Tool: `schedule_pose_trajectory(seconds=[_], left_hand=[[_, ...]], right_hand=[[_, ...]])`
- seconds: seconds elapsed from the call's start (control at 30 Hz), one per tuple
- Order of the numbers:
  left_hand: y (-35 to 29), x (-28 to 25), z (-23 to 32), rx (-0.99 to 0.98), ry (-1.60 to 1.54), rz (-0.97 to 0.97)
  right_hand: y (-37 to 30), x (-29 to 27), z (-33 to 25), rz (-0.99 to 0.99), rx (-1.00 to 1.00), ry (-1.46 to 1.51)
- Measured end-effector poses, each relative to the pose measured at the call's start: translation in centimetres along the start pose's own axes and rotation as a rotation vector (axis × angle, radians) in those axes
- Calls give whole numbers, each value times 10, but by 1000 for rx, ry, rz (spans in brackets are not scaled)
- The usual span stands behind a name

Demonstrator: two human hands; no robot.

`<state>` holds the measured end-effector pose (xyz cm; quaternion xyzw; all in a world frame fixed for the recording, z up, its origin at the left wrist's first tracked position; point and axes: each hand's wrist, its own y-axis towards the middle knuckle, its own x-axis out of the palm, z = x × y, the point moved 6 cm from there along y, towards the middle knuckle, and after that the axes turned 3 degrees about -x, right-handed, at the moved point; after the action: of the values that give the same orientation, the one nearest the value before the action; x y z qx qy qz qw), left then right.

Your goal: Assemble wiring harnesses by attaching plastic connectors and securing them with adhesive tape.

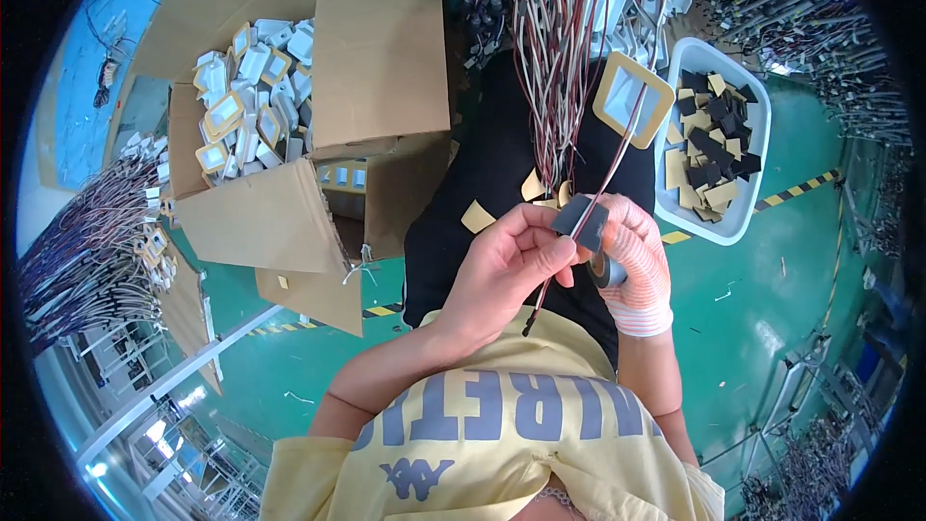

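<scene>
My bare left hand [521, 256] pinches a thin red, white and black cable [617, 159] between thumb and fingers, close to a black foam pad [582, 218]. The pad lies against the cable, and whether it is stuck on cannot be told. My right hand [635, 265], in a striped white-and-orange glove, closes around a grey roll that looks like tape [606, 272], its fingertips at the pad's right edge. Below my left hand the cable ends in a small black connector [529, 326]. Its other part passes over a white plastic housing with a tan foam frame [632, 101].
A cardboard box [381, 48] full of white housings stands at the left. At the right, a white tub [762, 150] holds black and tan pieces. Cable bundles [550, 48] lie over my lap with tan scraps [477, 217]. More cables [87, 241] hang at far left.
</scene>
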<state>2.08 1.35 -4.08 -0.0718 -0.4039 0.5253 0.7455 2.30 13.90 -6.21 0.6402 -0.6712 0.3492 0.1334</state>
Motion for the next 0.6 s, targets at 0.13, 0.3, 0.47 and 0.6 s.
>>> schedule_pose_trajectory(seconds=[0.13,0.3,0.47,0.6], left_hand=[[0,-2,0,-1,21,-19],[0,-3,-4,23,139,-50],[-1,-3,-10,97,234,-73],[-10,4,-2,279,498,-17]], right_hand=[[0,1,-4,-67,-64,-79],[-9,8,-11,112,141,-52],[-9,7,-7,56,189,-105],[-9,8,-12,85,169,-217]])
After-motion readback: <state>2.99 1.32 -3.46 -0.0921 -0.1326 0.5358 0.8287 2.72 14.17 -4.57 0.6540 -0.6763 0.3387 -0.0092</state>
